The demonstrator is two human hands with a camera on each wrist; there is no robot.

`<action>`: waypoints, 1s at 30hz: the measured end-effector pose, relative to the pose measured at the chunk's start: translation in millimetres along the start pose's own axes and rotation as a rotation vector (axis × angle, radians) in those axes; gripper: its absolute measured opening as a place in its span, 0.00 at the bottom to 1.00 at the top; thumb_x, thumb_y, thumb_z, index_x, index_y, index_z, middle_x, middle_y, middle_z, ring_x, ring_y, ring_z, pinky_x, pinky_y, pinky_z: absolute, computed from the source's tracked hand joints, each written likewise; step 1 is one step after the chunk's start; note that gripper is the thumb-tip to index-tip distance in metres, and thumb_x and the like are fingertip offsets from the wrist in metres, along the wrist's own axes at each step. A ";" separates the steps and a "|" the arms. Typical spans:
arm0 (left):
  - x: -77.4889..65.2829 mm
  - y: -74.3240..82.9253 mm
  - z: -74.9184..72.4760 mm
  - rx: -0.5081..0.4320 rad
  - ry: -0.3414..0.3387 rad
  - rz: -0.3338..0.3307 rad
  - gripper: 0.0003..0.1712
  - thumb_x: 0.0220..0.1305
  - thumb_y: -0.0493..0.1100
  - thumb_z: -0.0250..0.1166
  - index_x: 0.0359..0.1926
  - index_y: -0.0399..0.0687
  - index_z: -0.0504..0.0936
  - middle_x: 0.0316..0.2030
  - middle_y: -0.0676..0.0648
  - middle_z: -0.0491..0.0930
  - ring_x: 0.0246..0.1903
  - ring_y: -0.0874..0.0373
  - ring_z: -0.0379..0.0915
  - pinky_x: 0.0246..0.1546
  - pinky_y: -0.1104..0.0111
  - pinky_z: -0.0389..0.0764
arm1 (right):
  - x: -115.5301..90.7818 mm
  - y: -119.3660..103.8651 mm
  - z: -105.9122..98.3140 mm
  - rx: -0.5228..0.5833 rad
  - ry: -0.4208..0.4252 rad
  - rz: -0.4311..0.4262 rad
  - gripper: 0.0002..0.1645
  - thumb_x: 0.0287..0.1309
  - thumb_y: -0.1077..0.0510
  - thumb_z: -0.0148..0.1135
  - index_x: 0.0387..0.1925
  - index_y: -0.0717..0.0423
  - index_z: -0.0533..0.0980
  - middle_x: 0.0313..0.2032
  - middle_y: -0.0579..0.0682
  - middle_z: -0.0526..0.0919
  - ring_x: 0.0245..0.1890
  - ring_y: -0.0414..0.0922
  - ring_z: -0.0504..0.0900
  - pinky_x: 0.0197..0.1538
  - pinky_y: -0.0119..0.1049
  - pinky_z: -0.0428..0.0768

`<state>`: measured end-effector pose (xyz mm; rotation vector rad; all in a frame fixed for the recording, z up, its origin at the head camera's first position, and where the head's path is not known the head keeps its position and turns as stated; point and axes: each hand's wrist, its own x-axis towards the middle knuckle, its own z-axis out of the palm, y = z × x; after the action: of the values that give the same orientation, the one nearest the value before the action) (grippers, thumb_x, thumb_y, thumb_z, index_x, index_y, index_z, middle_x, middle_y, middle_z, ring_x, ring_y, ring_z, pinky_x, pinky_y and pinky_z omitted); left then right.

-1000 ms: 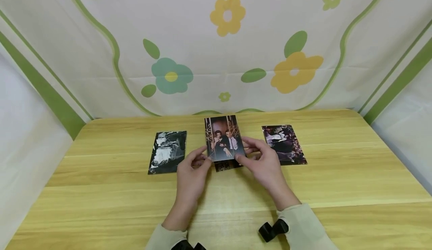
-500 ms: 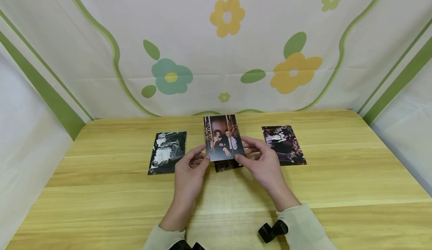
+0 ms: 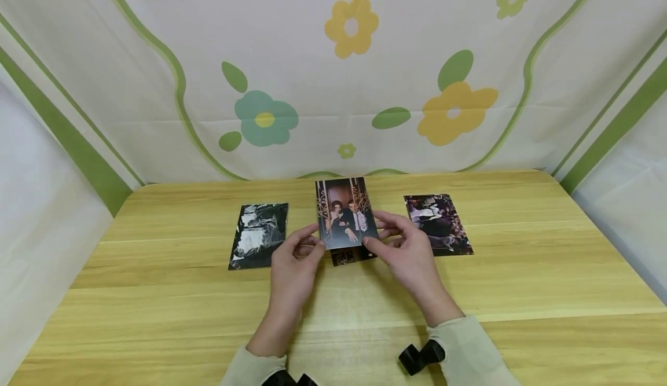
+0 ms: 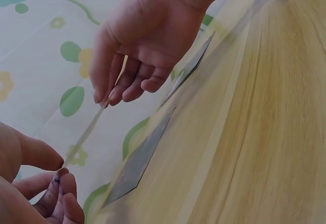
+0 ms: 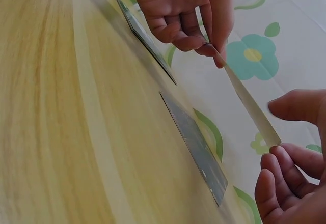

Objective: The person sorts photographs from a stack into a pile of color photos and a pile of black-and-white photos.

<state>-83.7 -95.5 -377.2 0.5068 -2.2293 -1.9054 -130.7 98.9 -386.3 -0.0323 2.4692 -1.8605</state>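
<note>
Both hands hold a colour photo (image 3: pixel 341 212) of two people behind scrolled ironwork, raised above the table. My left hand (image 3: pixel 294 270) pinches its lower left corner between thumb and fingers. At the lower right corner is my right hand (image 3: pixel 409 253), thumb over the front and fingers behind. Seen from the left wrist, the held photo (image 4: pixel 84 135) is nearly edge-on, clear of the tabletop. Below it another dark photo (image 3: pixel 354 255) lies on the table, mostly hidden in the head view; the right wrist view shows this photo (image 5: pixel 196 145) lying flat.
A black-and-white photo (image 3: pixel 257 235) lies to the left on the wooden table (image 3: pixel 172 311). To the right is a dark colour photo (image 3: pixel 440 224), close to my right hand. A white flowered cloth (image 3: pixel 312 73) hangs behind the table's back edge.
My left hand has shifted very slightly left since a second ago. The held photo stays almost still, and the photos on the table have not moved.
</note>
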 end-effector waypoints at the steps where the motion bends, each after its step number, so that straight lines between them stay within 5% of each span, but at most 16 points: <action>1: 0.7 -0.6 1.2 -0.004 -0.007 -0.004 0.20 0.71 0.31 0.67 0.61 0.44 0.87 0.46 0.41 0.85 0.41 0.58 0.80 0.38 0.75 0.80 | 0.4 0.1 -0.6 0.003 0.010 0.004 0.31 0.61 0.59 0.78 0.66 0.48 0.82 0.55 0.54 0.84 0.50 0.47 0.80 0.51 0.29 0.81; 8: 2.5 0.0 26.4 -0.039 -0.086 -0.023 0.21 0.69 0.31 0.68 0.61 0.43 0.86 0.46 0.42 0.85 0.40 0.58 0.82 0.38 0.74 0.82 | 6.6 0.4 -15.3 0.029 0.136 0.099 0.22 0.68 0.56 0.72 0.63 0.49 0.83 0.47 0.49 0.85 0.44 0.43 0.80 0.38 0.31 0.85; 15: -0.9 6.0 84.8 -0.040 -0.154 0.014 0.20 0.63 0.30 0.71 0.57 0.38 0.85 0.41 0.44 0.85 0.37 0.60 0.80 0.39 0.72 0.85 | 17.1 13.0 -52.1 -0.087 0.318 0.178 0.22 0.68 0.51 0.72 0.61 0.49 0.84 0.43 0.43 0.82 0.40 0.38 0.78 0.36 0.27 0.79; 21: -6.1 11.9 126.3 -0.019 -0.236 -0.004 0.20 0.67 0.32 0.70 0.59 0.44 0.84 0.40 0.51 0.82 0.35 0.65 0.78 0.36 0.72 0.81 | 23.7 29.8 -87.8 -0.104 0.442 0.248 0.21 0.68 0.47 0.71 0.58 0.48 0.86 0.37 0.33 0.79 0.37 0.35 0.77 0.35 0.27 0.77; 30: -13.5 18.1 148.9 -0.010 -0.283 0.018 0.19 0.68 0.31 0.69 0.58 0.43 0.83 0.36 0.53 0.80 0.30 0.67 0.73 0.30 0.74 0.75 | 25.4 40.0 -115.0 -0.045 0.501 0.313 0.12 0.67 0.47 0.73 0.49 0.44 0.87 0.34 0.32 0.79 0.33 0.35 0.77 0.30 0.28 0.76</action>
<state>-124.5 49.4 -383.8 0.2253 -2.3782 -2.0912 -161.6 219.2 -393.8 0.8648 2.6007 -1.8432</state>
